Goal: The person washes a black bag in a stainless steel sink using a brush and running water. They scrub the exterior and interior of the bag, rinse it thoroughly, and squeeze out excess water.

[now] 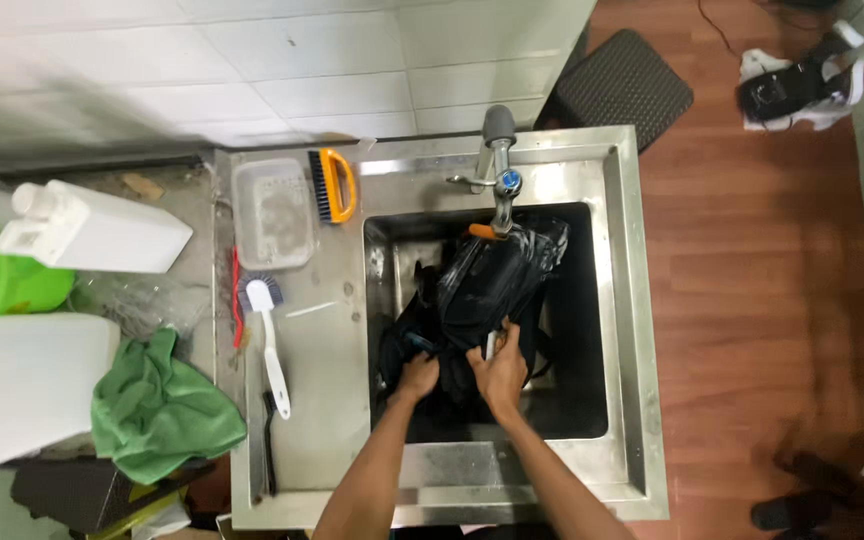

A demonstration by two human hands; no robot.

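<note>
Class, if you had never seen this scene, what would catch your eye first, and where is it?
First the black bag in the steel sink at centre, under the tap, with the left hand and right hand gripping its near end. Next the green cloth crumpled at lower left, and the orange-handled brush behind the sink.

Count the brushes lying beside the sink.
2 clear ones. The orange-handled scrub brush lies at the back of the steel counter, beside the clear plastic tub. The white-handled brush lies farther forward. A thin dark tool below it may be a third.
</note>
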